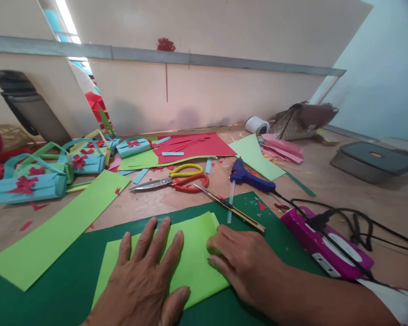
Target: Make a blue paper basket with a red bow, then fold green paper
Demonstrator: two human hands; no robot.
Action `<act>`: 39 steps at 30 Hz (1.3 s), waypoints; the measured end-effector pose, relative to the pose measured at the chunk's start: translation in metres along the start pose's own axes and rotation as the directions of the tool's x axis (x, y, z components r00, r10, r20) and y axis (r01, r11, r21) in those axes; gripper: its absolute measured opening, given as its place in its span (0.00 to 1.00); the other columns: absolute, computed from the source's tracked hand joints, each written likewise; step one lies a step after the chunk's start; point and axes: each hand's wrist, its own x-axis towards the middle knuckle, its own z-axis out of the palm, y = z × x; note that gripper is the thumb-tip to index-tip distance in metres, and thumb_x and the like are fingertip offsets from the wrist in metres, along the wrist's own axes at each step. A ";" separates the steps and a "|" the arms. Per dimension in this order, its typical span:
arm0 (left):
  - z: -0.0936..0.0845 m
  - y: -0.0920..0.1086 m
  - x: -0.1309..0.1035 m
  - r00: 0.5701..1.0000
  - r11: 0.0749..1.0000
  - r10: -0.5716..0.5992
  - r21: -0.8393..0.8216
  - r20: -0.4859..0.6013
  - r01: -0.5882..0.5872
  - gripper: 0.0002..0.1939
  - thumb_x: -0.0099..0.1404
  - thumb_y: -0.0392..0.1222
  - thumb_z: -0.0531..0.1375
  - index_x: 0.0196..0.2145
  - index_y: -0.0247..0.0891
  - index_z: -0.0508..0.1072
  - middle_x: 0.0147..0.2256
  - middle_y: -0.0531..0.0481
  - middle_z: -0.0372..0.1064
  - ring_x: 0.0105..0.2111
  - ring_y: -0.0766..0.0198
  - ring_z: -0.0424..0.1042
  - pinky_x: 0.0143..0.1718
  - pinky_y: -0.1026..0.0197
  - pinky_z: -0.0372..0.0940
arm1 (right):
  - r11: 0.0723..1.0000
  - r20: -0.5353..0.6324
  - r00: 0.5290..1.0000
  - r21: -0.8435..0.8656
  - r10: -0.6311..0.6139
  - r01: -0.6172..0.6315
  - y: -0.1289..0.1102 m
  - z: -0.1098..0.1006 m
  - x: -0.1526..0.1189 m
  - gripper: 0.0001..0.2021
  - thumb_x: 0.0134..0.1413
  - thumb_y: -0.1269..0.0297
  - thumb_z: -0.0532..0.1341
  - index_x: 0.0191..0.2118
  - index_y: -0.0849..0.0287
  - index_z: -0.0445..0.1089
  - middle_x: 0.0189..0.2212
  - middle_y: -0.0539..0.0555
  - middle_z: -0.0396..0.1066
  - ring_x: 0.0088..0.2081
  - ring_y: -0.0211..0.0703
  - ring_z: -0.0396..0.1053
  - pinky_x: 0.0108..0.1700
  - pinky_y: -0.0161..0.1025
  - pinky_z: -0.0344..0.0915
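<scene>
A folded sheet of light green paper [193, 271] lies on the dark green cutting mat [85, 253]. My left hand [146, 276] rests flat on the paper with its fingers spread. At the paper's right edge, my right hand [241, 258] is closed, its curled fingers and thumb gripping the folded edge. Beyond the paper, a utility knife [238, 212] lies slantwise, partly over the mat. Scissors [177, 180] with one yellow and one red handle lie behind it. A blue glue gun [251, 175] with a clear glue stick is on the right.
A long light green strip [61, 231] lies at left, near small blue paper bags [30, 185] with red bows. Red paper [193, 147] and scraps lie behind. On the right are a magenta power strip [326, 242] with black cables and a grey lidded container [374, 160].
</scene>
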 end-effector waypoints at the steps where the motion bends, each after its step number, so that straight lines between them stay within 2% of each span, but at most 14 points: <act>1: 0.001 0.000 0.000 1.000 1.000 0.002 0.004 -0.010 -0.002 0.31 0.64 0.58 0.48 0.62 0.46 0.55 0.64 0.44 0.44 0.63 0.42 0.43 0.56 0.32 0.46 | 0.999 -0.007 0.999 0.030 0.037 -0.037 0.000 -0.001 0.000 0.07 0.57 0.70 0.53 0.33 0.61 0.67 0.29 0.54 0.68 0.28 0.41 0.65 0.30 0.37 0.54; 4: 0.003 0.000 -0.001 1.000 1.000 0.007 0.007 -0.025 -0.007 0.31 0.65 0.60 0.46 0.62 0.46 0.55 0.64 0.44 0.44 0.63 0.42 0.43 0.56 0.32 0.47 | 0.982 0.012 0.990 0.124 0.141 -0.141 0.001 -0.006 0.004 0.07 0.58 0.68 0.54 0.34 0.60 0.68 0.29 0.53 0.69 0.31 0.41 0.66 0.33 0.37 0.55; 7: 0.005 -0.001 -0.001 1.000 1.000 0.018 0.017 -0.020 -0.018 0.31 0.65 0.60 0.46 0.63 0.46 0.54 0.64 0.44 0.44 0.63 0.41 0.43 0.55 0.31 0.46 | 0.961 0.069 0.973 0.158 0.218 -0.227 0.003 -0.014 0.009 0.10 0.57 0.68 0.53 0.27 0.59 0.66 0.25 0.50 0.68 0.28 0.37 0.64 0.32 0.35 0.53; 10: 0.007 -0.002 -0.001 1.000 0.999 0.022 0.031 -0.008 -0.022 0.31 0.66 0.59 0.46 0.63 0.46 0.53 0.65 0.44 0.43 0.63 0.41 0.43 0.55 0.31 0.47 | 0.946 0.100 0.961 0.178 0.258 -0.273 0.005 -0.018 0.013 0.13 0.56 0.69 0.53 0.21 0.59 0.60 0.19 0.46 0.61 0.23 0.34 0.57 0.28 0.34 0.50; 12: 0.007 -0.002 0.000 1.000 0.999 0.021 0.034 -0.006 -0.021 0.31 0.66 0.60 0.46 0.63 0.46 0.53 0.65 0.44 0.43 0.63 0.41 0.43 0.55 0.31 0.47 | 0.941 0.102 0.959 0.193 0.264 -0.280 0.006 -0.019 0.013 0.14 0.55 0.70 0.53 0.19 0.59 0.57 0.16 0.45 0.58 0.21 0.32 0.54 0.27 0.34 0.49; 14: 0.007 -0.002 0.000 1.000 0.999 0.022 0.032 -0.010 -0.022 0.32 0.65 0.60 0.46 0.63 0.47 0.53 0.65 0.44 0.43 0.63 0.41 0.43 0.55 0.31 0.47 | 0.939 0.096 0.960 0.204 0.263 -0.278 0.007 -0.019 0.012 0.14 0.54 0.71 0.53 0.19 0.59 0.58 0.16 0.45 0.58 0.20 0.32 0.54 0.26 0.34 0.48; 19: 0.004 0.000 0.000 1.000 1.000 0.015 0.026 -0.013 -0.015 0.32 0.66 0.60 0.45 0.63 0.46 0.54 0.64 0.44 0.44 0.63 0.42 0.43 0.55 0.32 0.48 | 0.933 0.078 0.959 0.223 0.271 -0.282 0.008 -0.016 0.010 0.11 0.55 0.70 0.53 0.25 0.59 0.69 0.21 0.49 0.69 0.24 0.35 0.63 0.27 0.33 0.52; 22: 0.003 -0.001 0.000 1.000 0.999 0.015 0.037 -0.009 -0.015 0.32 0.66 0.61 0.44 0.63 0.46 0.54 0.64 0.44 0.44 0.63 0.42 0.43 0.55 0.32 0.49 | 0.929 0.083 0.956 0.227 0.280 -0.292 0.008 -0.015 0.011 0.11 0.56 0.70 0.53 0.27 0.60 0.71 0.23 0.51 0.72 0.26 0.37 0.66 0.28 0.33 0.53; 29: 0.009 -0.010 -0.001 0.995 0.992 0.097 0.079 -0.031 -0.095 0.33 0.66 0.61 0.44 0.64 0.47 0.49 0.64 0.43 0.42 0.62 0.40 0.46 0.51 0.31 0.56 | 0.930 0.089 0.955 0.220 0.282 -0.295 0.010 -0.013 0.011 0.12 0.56 0.68 0.53 0.24 0.60 0.69 0.21 0.50 0.69 0.24 0.35 0.62 0.27 0.33 0.51; 39: 0.001 0.001 -0.002 1.000 0.995 0.010 0.102 0.012 -0.011 0.33 0.65 0.63 0.44 0.63 0.46 0.53 0.64 0.42 0.42 0.63 0.41 0.43 0.54 0.33 0.52 | 0.932 0.081 0.957 0.217 0.280 -0.291 0.010 -0.011 0.011 0.12 0.55 0.68 0.53 0.23 0.60 0.64 0.19 0.47 0.62 0.23 0.34 0.56 0.28 0.34 0.49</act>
